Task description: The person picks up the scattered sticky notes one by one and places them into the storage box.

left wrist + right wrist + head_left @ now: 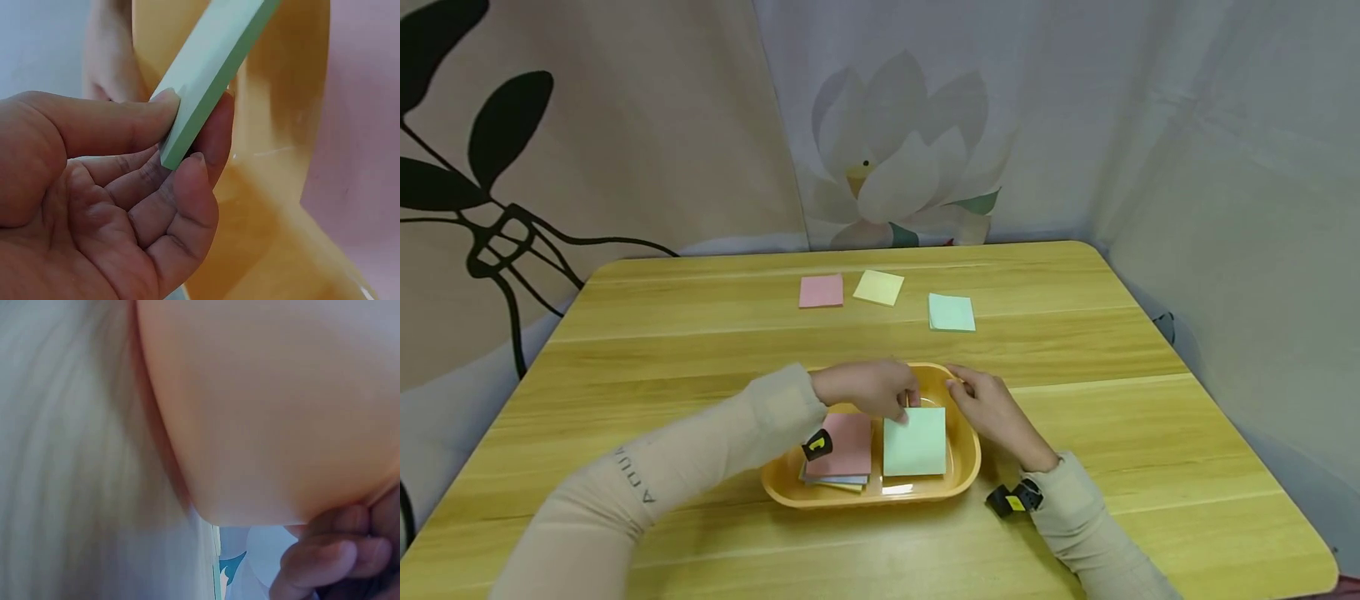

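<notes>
My left hand (872,387) pinches a light green sticky note pad (914,446) by its far edge, thumb on one face and fingers on the other. In the left wrist view the pad (215,69) shows its thick side. It overlaps the right compartment of a yellow-orange tray (972,467) with two compartments. A pink sticky note pad (850,442) lies in the left compartment, on top of bluish and yellow ones (848,486). My right hand (996,412) holds the tray's far right corner, thumb at the rim; in the right wrist view its fingers (331,559) curl against the tray's outer wall.
Beyond the tray, a pink pad (821,292), a yellow pad (879,287) and another light green pad (952,312) lie spaced out on the wooden table (715,317). A curtain with a flower print (910,158) hangs behind the table's back edge.
</notes>
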A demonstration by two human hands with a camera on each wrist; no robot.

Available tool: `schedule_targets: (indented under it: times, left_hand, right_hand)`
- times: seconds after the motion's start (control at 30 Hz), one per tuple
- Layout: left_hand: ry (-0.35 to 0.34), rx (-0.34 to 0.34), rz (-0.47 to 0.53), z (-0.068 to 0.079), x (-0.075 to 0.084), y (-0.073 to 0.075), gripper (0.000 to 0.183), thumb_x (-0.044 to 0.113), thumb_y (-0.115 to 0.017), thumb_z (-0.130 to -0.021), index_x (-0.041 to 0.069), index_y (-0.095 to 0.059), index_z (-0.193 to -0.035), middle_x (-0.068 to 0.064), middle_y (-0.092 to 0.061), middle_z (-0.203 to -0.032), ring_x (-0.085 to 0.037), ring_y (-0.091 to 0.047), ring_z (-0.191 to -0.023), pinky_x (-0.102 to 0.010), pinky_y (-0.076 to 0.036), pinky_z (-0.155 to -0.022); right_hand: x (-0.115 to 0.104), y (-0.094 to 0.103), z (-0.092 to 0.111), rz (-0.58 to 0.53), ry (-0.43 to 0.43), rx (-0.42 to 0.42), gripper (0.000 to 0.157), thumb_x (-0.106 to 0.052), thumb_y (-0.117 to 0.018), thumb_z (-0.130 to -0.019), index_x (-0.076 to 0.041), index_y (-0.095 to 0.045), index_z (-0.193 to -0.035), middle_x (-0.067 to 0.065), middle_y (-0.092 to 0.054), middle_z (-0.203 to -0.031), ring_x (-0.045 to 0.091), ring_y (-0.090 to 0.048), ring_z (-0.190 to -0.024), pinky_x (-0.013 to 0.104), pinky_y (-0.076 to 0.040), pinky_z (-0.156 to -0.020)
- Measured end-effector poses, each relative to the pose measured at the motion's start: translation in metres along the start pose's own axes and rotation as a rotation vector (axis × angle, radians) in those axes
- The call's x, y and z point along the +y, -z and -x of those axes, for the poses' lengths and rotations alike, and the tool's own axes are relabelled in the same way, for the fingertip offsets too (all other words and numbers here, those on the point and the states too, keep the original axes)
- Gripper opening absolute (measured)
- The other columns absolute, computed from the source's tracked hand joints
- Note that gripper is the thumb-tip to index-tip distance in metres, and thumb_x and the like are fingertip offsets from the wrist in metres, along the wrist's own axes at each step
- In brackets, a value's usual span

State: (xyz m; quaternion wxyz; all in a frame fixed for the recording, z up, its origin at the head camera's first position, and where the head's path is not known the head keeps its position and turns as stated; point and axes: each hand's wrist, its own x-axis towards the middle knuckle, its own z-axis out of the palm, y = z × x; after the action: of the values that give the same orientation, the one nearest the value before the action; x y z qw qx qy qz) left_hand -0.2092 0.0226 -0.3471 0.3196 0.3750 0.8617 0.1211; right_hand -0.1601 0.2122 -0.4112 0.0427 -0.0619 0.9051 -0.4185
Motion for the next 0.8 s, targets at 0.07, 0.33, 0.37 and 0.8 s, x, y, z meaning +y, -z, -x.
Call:
schedule_targets:
  times: [0.07,0.33,0.37,0.8]
  left_hand:
    - [0.000,-0.004,-0.005,-0.002,0.000,-0.002,0.022,0.011,-0.068,-0.089,0.006,-0.065,-0.110,-0.006,-0.065,-0.109,-0.016,-0.061,-0.100,-0.031,-0.050,-0.088]
    - [0.016,0.003,-0.056,-0.007,0.002,-0.009,0.021,0.010,-0.070,-0.087,0.005,-0.066,-0.107,-0.006,-0.067,-0.106,-0.015,-0.061,-0.094,-0.029,-0.050,-0.083]
    - [0.022,0.008,-0.060,-0.007,0.002,-0.010,0.020,0.011,-0.071,-0.087,0.005,-0.066,-0.106,-0.006,-0.067,-0.106,-0.015,-0.061,-0.094,-0.028,-0.050,-0.082]
    - [0.019,0.040,-0.121,-0.009,0.001,-0.018,0.015,0.010,-0.068,-0.089,0.006,-0.064,-0.103,-0.002,-0.065,-0.101,-0.010,-0.053,-0.080,-0.024,-0.047,-0.073]
  right_hand:
    - [0.000,0.000,0.000,-0.002,-0.002,-0.003,0.040,-0.016,-0.046,-0.101,0.001,-0.050,-0.137,-0.002,-0.039,-0.055,0.010,-0.033,-0.045,0.021,-0.029,-0.042]
    - [0.000,-0.001,0.000,0.012,0.002,0.006,0.038,-0.016,-0.047,-0.101,-0.003,-0.054,-0.135,-0.003,-0.037,-0.054,0.010,-0.032,-0.045,0.021,-0.028,-0.043]
    - [0.000,-0.001,0.000,0.012,0.003,0.006,0.038,-0.016,-0.047,-0.101,-0.003,-0.054,-0.135,-0.003,-0.037,-0.054,0.010,-0.032,-0.045,0.021,-0.028,-0.043]
    - [-0.001,0.000,0.001,0.004,-0.003,-0.006,0.038,-0.017,-0.046,-0.101,-0.001,-0.052,-0.136,-0.003,-0.037,-0.053,0.011,-0.031,-0.044,0.021,-0.028,-0.041]
